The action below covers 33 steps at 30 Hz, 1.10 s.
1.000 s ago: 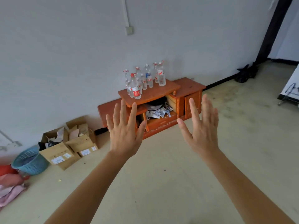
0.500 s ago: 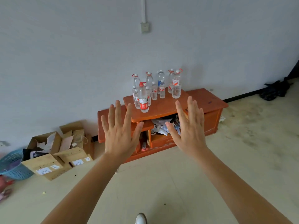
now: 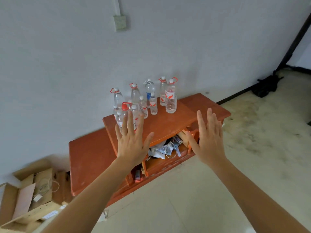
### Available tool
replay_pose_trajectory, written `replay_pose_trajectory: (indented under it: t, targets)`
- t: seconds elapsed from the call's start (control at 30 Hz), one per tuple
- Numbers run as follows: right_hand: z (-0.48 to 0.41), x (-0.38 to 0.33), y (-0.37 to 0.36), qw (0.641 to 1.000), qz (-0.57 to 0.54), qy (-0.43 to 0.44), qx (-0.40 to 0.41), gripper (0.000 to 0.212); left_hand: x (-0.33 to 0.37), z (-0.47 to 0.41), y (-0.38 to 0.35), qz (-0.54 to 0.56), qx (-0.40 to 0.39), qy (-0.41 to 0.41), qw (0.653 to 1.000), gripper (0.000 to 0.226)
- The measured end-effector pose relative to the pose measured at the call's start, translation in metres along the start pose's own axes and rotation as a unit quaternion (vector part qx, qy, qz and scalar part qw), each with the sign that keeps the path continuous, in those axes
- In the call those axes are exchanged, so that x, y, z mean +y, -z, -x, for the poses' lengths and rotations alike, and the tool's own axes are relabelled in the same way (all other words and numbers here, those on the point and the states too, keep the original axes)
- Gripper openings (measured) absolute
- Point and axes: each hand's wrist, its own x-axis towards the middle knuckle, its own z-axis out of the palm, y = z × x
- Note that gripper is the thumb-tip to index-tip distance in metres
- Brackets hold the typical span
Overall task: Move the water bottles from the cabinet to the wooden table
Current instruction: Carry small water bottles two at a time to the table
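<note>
Right now the left hand (image 3: 133, 142) and right hand (image 3: 208, 140) are hovering apart, fingers spread, holding nothing. The water bottles (image 3: 170, 101) are standing upright on the cabinet (image 3: 168, 125) ahead. The left hand is lying nearer, perhaps just short of the red-capped bottle (image 3: 124, 107). Labels are showing red and blue, writing unreadable.

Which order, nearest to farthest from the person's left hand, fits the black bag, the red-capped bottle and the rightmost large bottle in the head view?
1. Red-capped bottle, front left on the cabinet, just beyond the left hand.
2. Rightmost large bottle, at the group's right end.
3. Black bag, far right, well away from the cabinet.
</note>
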Motion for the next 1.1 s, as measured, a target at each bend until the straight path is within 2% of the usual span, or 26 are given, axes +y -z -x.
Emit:
replay_pose_trajectory:
  t: [0.13, 0.23, 0.4, 0.6, 0.77, 0.93, 1.1]
  targets:
    - [-0.059, 0.062, -0.057, 0.999, -0.002, -0.032, -0.041, 0.081, 0.010, -0.070, -0.079, -0.021, -0.059, -0.005, 0.998, 0.075]
    - [-0.102, 0.088, -0.101, 0.998, -0.011, -0.015, -0.067, 0.082, 0.015, -0.110, -0.124, -0.048, -0.104, 0.005, 0.993, 0.076]
    - [-0.191, 0.130, -0.172, 0.984, -0.040, 0.018, -0.174, 0.087, 0.027, -0.192, -0.186, -0.071, -0.174, 0.088, 0.978, 0.079]
    - [-0.285, 0.127, -0.227, 0.967, -0.067, 0.068, -0.236, 0.086, 0.018, -0.264, -0.204, -0.055, -0.156, 0.152, 0.974, 0.078]
    - [-0.346, 0.110, -0.298, 0.950, -0.087, 0.098, -0.282, 0.086, -0.020, -0.308, -0.245, -0.015, -0.164, 0.232, 0.959, 0.078]
    - [-0.384, 0.093, -0.353, 0.938, -0.113, 0.067, -0.322, 0.090, -0.054, -0.347, -0.282, 0.019, -0.174, 0.233, 0.957, 0.081]
    - [-0.426, 0.084, -0.412, 0.928, -0.145, 0.027, -0.343, 0.092, -0.083, -0.399, -0.326, 0.127, -0.194, 0.277, 0.932, 0.082]
